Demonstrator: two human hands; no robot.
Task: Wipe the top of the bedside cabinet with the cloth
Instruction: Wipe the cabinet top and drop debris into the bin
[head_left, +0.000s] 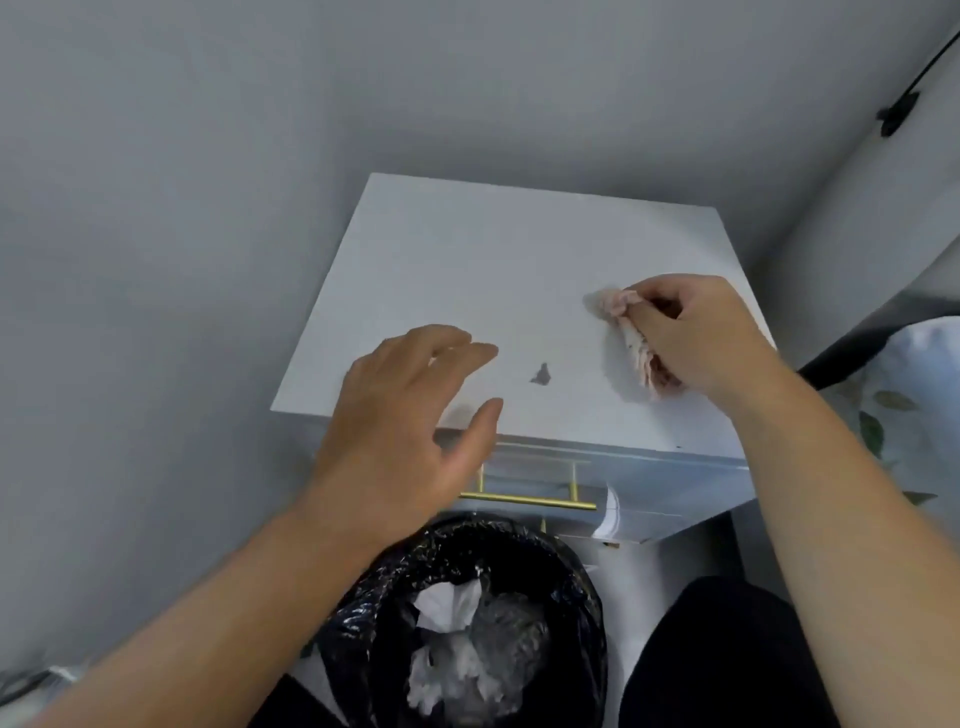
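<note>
I am pinching the bunched pink cloth (641, 343) in my right hand (696, 338) on the cabinet top (493, 260); the dark smudge (541, 375) is lying just leftward, between it and my spread, empty left hand (405, 415).

The cabinet top (493, 270) is white with one dark grey mark (541, 374); the cloth (641, 353) is pale pink; the bin liner (467, 551) is glossy black.

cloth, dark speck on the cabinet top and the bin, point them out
cloth (641, 351), head view, on its bunched pink middle below the right hand's fingers
dark speck (541, 374), head view, on its centre, cabinet top
bin (587, 597), head view, on the black liner's right rim
</note>
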